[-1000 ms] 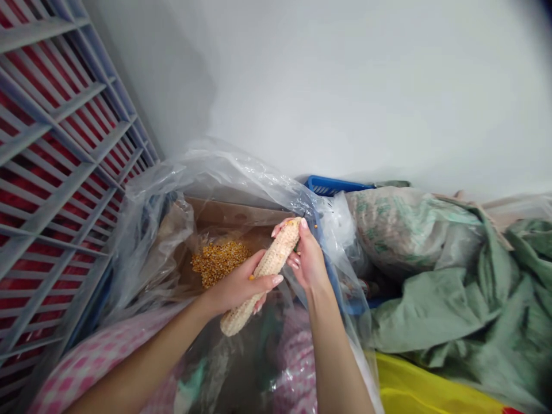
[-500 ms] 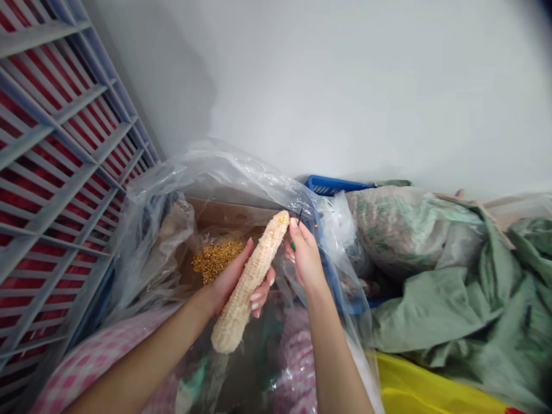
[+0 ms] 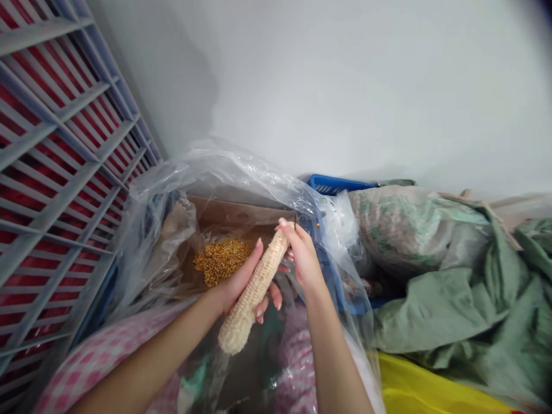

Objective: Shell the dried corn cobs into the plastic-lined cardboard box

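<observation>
A corn cob [image 3: 254, 287], pale and mostly bare of kernels, lies slanted across my left hand [image 3: 239, 282]. The fingers wrap round it from below, and the thumb presses along its side. At the cob's upper end is my right hand [image 3: 302, 250], with its thumb over the tip. A thin tool with a dark shaft [image 3: 295, 219] sticks up from the right fingers; its handle is hidden in the hand. Behind the left hand, a pile of loose yellow corn kernels [image 3: 222, 259] rests in a cardboard box [image 3: 228, 210].
Clear plastic sheeting [image 3: 150, 195] surrounds the box. Left stands a slatted plastic crate [image 3: 77, 155]. To the right are a blue basket [image 3: 336, 184], a filled plastic bag [image 3: 401, 230], green cloth [image 3: 448, 310] and a yellow bag [image 3: 422, 385]. A white wall [image 3: 345, 86] rises behind.
My right hand has moved slightly down and left, its thumb now over the cob's tip. The yellow kernel bits there are no longer visible. The cob has turned and shifted a little lower.
</observation>
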Demonstrator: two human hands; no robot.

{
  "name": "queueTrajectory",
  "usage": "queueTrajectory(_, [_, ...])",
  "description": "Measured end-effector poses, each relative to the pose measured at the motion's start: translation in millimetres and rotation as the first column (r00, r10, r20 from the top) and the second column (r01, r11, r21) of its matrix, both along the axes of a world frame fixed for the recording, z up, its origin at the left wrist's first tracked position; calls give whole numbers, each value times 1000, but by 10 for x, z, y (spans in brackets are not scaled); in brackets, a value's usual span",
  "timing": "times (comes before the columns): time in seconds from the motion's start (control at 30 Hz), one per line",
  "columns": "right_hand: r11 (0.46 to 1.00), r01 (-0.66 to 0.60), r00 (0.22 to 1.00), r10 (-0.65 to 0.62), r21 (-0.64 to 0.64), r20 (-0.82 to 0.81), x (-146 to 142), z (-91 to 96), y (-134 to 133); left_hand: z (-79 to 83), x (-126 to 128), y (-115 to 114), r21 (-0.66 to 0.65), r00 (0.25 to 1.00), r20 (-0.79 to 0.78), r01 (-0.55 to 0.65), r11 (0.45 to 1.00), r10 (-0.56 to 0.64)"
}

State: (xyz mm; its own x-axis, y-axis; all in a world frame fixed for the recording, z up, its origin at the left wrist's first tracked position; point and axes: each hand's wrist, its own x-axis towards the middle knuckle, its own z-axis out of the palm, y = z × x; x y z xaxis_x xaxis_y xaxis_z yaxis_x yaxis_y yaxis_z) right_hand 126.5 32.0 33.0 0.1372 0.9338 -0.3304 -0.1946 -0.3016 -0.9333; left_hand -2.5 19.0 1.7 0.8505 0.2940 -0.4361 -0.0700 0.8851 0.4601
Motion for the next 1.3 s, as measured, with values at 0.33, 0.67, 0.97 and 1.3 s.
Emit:
queueTrajectory(0.33, [999,-49,927,38,-18,-373,78,55,30,23,-58,-8,-157,918,397,74,985,-5])
queueTrajectory(0.67, [997,-76,976,78,17,-203,-104,-49,-13,-167,-10,-160,-187,786,617,96,978,41])
queueTrajectory(0.97, [971,-160,960,195,176,-200,-128,-22,-61,-137,22,-51,-134,837,548,106,985,-15])
queueTrajectory(1.3, [981,75,982,-104,180,156,43,-54,-1,-152,105,10,209,895,-358,-201,957,266])
